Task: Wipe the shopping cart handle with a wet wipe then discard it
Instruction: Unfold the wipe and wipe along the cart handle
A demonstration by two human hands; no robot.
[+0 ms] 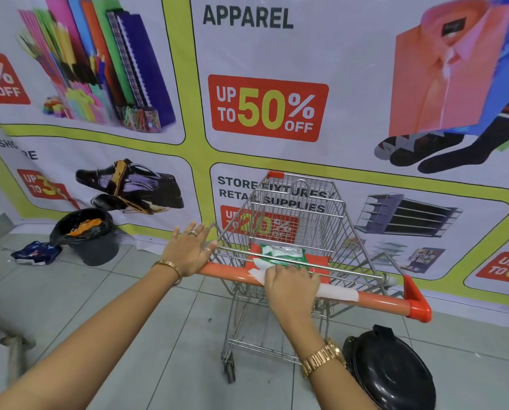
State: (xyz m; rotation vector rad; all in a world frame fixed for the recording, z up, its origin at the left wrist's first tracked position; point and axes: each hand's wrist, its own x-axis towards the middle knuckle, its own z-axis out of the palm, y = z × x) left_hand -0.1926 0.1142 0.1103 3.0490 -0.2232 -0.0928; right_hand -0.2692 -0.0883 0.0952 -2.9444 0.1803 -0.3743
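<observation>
A small wire shopping cart [294, 214] stands in front of me with an orange handle [377, 299] across its near end. My right hand [291, 287] presses a white wet wipe [337, 292] flat on the middle of the handle; the wipe sticks out on both sides of the hand. My left hand [188, 250] rests on the handle's left end, palm down, fingers spread. A green wipes packet [283, 253] lies on the cart's orange child seat just behind the handle.
A bin lined with a black bag [84, 229] stands on the floor at the left by the wall, with a blue packet [36, 252] beside it. A black round lid [392, 371] lies on the tiles at the lower right. A printed banner wall is close behind the cart.
</observation>
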